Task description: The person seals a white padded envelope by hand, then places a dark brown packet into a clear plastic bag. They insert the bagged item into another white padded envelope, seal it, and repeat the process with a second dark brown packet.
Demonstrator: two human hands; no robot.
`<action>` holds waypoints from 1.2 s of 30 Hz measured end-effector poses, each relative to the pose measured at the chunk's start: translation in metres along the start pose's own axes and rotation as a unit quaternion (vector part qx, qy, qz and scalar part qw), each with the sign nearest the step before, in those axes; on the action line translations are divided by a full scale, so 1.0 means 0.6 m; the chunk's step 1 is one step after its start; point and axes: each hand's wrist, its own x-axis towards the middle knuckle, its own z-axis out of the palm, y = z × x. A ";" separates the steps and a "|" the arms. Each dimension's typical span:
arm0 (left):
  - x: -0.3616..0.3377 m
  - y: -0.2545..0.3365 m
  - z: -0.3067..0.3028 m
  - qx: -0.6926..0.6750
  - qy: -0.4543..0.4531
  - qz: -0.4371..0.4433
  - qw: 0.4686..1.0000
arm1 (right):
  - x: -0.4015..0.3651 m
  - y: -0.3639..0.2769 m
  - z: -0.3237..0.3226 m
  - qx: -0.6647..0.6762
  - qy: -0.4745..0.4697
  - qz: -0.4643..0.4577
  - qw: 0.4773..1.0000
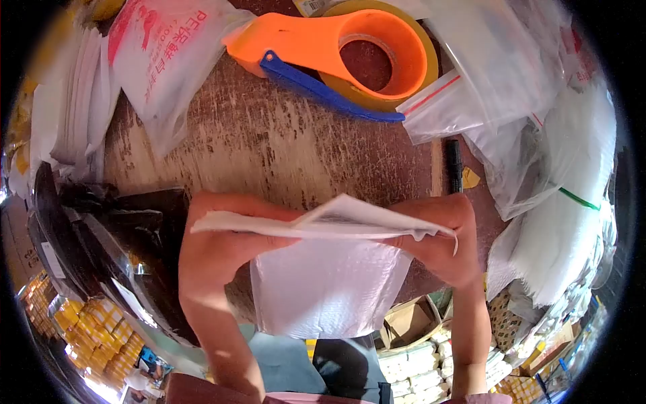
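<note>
Forearms stood almost upright at the near edge, as I saw from my station. The left hand [215, 252] and right hand [441, 246], well apart, each pinched one end of the mouth of a white bag [330, 296], fingers closed on its top edge. The bag hung between them over the near part of the wooden table [269, 148], with the orange tape dispenser [323, 44] far behind.

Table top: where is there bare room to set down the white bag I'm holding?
The middle of the table top is bare, bordered by the orange tape dispenser, the printed bag, the clear zip bags and the white bag you hold. Crowded: black bags at left, plastic heap at right.
</note>
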 end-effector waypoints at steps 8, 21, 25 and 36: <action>-0.026 -0.035 -0.016 -0.031 -0.041 0.093 0.994 | 0.004 0.021 -0.020 0.020 -0.115 -0.096 0.989; -0.067 -0.016 -0.012 0.102 -0.061 0.109 0.987 | -0.030 0.044 -0.035 -0.003 -0.135 -0.191 0.972; -0.079 -0.068 0.000 0.069 -0.005 0.212 0.975 | -0.015 0.049 -0.050 -0.025 -0.153 -0.212 0.965; -0.102 -0.124 0.016 0.111 0.017 0.355 0.928 | -0.044 0.050 -0.029 -0.185 -0.111 -0.313 0.925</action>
